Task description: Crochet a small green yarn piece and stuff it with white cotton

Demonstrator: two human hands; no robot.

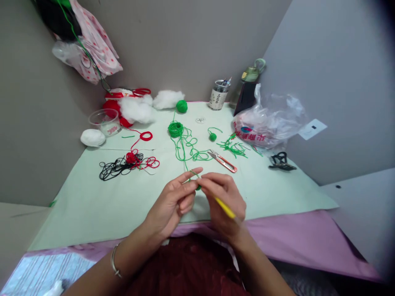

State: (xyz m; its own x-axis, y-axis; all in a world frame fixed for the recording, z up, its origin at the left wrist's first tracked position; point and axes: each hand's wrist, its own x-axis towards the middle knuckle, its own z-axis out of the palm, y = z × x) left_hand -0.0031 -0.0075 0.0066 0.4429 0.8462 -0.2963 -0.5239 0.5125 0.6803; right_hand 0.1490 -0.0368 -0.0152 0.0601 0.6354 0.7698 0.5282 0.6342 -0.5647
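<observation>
Green, small, rounded yarn piece point(198, 188) is resting between the fingertips of both hands, just above the front edge of the table, around its middle. Pale green cloth is covering the table point(123, 216), and pink fabric point(284, 228) is hanging below its front edge. Near the right edge, a crumpled, translucent plastic bag with red print point(268, 121) is standing. Toward the left edge, a loose tangle of black cord point(115, 167) is lying, with red yarn point(132, 158) touching its right end.

At the front edge, the left hand point(173, 197) is pinching the yarn piece with its thumb and fingers, its index finger stretching out under a green strand. The right hand point(226, 197) is closing around a slim tool with a yellow handle point(226, 209); its tip is hiding among the fingers.

Loose loops of green yarn point(191, 144) are spreading across the table's middle. Fluffy white stuffing point(137, 109) is sitting toward the rear left corner. Orange-handled metal thread snips point(224, 161) are lying beyond the right hand. Near the rear edge, a smooth, wound green yarn ball point(182, 106) is resting, and a smaller, round green ball point(212, 137) is lying nearer the front.
</observation>
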